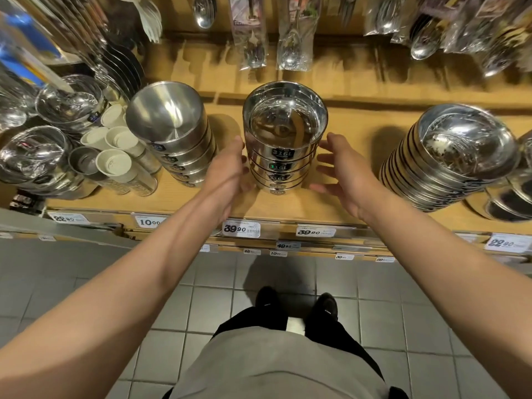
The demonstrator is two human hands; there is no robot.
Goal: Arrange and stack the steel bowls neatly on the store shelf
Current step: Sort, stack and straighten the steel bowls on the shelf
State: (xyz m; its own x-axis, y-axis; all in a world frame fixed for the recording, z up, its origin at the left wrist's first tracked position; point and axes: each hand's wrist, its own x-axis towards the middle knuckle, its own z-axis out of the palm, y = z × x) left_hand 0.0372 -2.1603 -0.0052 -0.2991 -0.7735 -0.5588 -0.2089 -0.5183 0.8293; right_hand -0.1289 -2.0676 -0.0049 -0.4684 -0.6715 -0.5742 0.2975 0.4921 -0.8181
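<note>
A stack of several steel bowls with "316L" labels stands upright in the middle of the wooden shelf. My left hand is at the stack's left side, fingers spread, at or just off the lower bowls. My right hand hovers open a little to the right of the stack, not touching it. Left of it stands another stack of matte steel bowls, leaning left. A taller stack of shiny wide bowls leans at the right.
White-lidded shakers and glossy bowls crowd the shelf's left end. Packaged spoons and ladles hang above the shelf. More bowls sit at the far right. Price tags line the shelf's front edge; grey tiled floor lies below.
</note>
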